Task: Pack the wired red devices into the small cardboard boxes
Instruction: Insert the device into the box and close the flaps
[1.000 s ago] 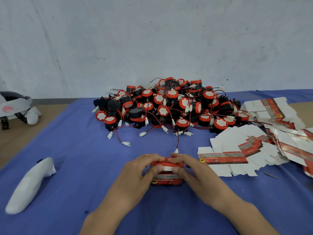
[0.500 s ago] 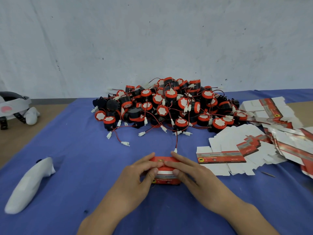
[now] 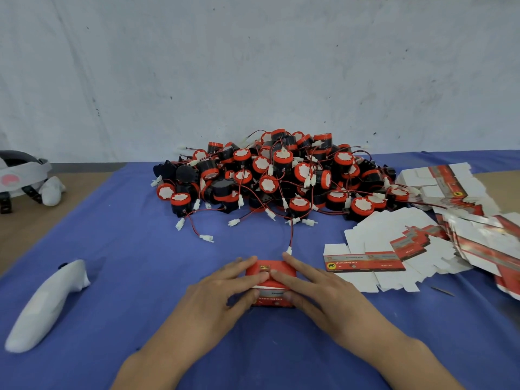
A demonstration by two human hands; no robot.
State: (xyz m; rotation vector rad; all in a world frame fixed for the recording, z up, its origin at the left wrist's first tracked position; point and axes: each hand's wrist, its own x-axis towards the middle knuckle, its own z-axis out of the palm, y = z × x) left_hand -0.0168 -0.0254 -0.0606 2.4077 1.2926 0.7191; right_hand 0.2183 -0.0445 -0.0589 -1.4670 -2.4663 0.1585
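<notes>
A small red cardboard box (image 3: 271, 280) stands on the blue cloth near the front, its top flap down. My left hand (image 3: 222, 294) holds its left side, fingers flat on the lid and thumb against the front. My right hand (image 3: 315, 291) holds the right side the same way. Whatever the box holds is hidden. Behind it lies a big heap of red and black wired devices (image 3: 281, 175) with white connectors. One red wire with a white plug (image 3: 289, 250) trails from the heap almost to the box.
Flat unfolded box blanks (image 3: 394, 249) are spread at the right, with a thicker stack (image 3: 450, 184) behind them. A white controller (image 3: 45, 305) lies at the left front, a headset (image 3: 19, 173) at the far left edge. A grey wall stands behind the table.
My fingers have flattened out over the box top, pressing the flap down. The box sits slightly lower and squarer than a second ago.
</notes>
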